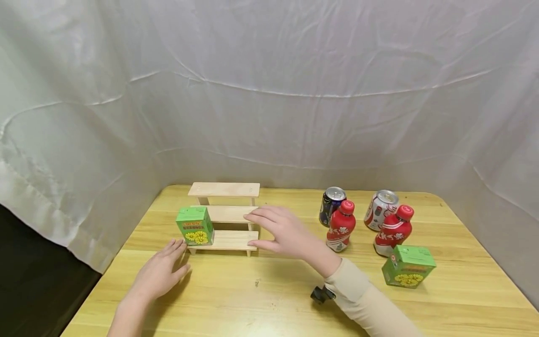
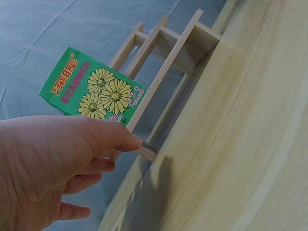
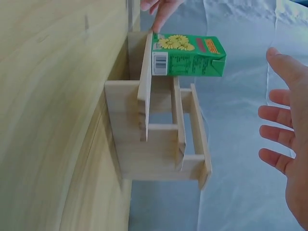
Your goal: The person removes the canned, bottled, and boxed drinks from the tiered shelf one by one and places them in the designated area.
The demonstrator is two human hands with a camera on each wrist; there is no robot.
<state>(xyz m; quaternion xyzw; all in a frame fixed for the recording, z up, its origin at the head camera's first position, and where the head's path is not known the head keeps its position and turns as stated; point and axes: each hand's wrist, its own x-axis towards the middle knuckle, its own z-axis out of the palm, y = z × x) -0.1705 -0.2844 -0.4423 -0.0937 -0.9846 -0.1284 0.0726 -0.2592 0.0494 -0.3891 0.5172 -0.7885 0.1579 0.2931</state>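
A green drink carton with yellow flowers stands upright at the left end of the lowest step of a small three-tier wooden shelf. Beside that end, my left hand has its fingers extended, the tips right at the step's edge next to the carton. In the left wrist view the thumb lies along the step's edge, just below the carton. My right hand is held over the shelf's right end, fingers loosely spread, holding nothing. The right wrist view shows it apart from the carton.
To the right stand a dark blue can, a white and red can, red bottles and a second green carton. Grey-white cloth hangs behind the wooden table. A small black object is at the right cuff.
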